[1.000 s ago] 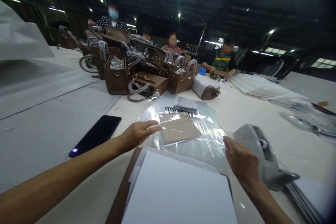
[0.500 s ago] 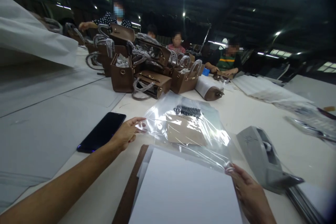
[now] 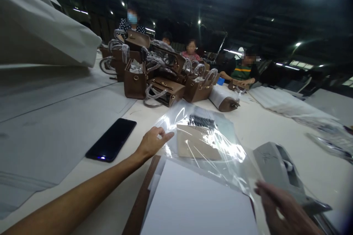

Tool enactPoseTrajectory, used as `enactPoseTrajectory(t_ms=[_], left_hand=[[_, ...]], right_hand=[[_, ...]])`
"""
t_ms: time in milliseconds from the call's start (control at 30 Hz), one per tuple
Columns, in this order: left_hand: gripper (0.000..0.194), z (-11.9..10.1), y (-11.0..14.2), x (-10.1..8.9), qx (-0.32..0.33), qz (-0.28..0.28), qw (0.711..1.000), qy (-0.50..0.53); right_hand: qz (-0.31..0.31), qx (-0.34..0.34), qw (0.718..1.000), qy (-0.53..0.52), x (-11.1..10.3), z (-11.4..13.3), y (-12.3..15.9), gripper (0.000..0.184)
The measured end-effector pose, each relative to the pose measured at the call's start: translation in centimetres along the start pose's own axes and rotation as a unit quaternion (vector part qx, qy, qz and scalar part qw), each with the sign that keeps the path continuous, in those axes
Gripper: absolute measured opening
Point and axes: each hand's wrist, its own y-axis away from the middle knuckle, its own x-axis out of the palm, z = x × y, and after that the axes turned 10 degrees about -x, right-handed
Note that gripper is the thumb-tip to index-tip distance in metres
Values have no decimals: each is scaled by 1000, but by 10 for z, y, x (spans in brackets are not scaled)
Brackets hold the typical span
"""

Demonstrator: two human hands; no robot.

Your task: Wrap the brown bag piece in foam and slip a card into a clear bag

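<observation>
Hands on clear plastic bag [image 3: 204, 143]: our left hand [image 3: 151, 142] pinches its near-left edge; our right hand [image 3: 284, 211], fingers loosely spread, touches its near-right corner beside tape dispenser [image 3: 281, 170].

Light: dim hall, small ceiling lamps, bright skylight strip top right | Glare: white glints on clear crinkled plastic bag [image 3: 204, 143] | Blur: right hand [image 3: 286, 211] smeared, far people soft | Edges: wide-angle bending, dark corners | Shadows: faint on pale bench [image 3: 68, 125]
</observation>
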Motion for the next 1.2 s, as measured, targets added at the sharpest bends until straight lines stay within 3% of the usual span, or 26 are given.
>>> enactPoseTrajectory(t_ms=[67,100,167,233,300,367,467,533,600,700,867,1000,1200], left_hand=[[53,-11,-3,-2,20,1,999,-51],[55,-16,-6,-2,26,3,997,-70],[58,-26,-11,-1,32,7,994,-100],[61,-35,-17,1,34,15,991,-125],[62,-43,-24,3,32,27,989,-142],[63,-51,-28,4,30,40,987,-153],[61,-59,-31,4,34,57,985,-157],[59,-61,-29,3,41,62,986,-152],[56,-58,-26,2,50,66,986,-144],[53,-48,-21,1,65,75,987,-127],[51,-34,-12,-3,86,106,986,-97],[49,-29,-7,-10,97,123,985,-73],[46,-20,-6,-13,89,124,988,10]], right_hand=[[124,-102,975,-152,1,-2,-14,21],[179,-101,954,-218,3,-4,-22,21],[236,-34,922,-306,7,-4,-42,23],[249,17,895,-369,7,6,-65,26],[276,8,862,-425,6,29,-89,30],[362,-50,821,-439,11,58,-112,30],[483,-212,786,-323,40,88,-131,34],[505,-306,789,-170,71,86,-130,41],[493,-322,805,-75,101,69,-122,47],[476,-325,817,-20,128,37,-110,48],[441,-308,841,59,141,17,-109,26],[403,-268,866,126,144,28,-114,22],[385,-280,866,150,140,44,-114,16]])
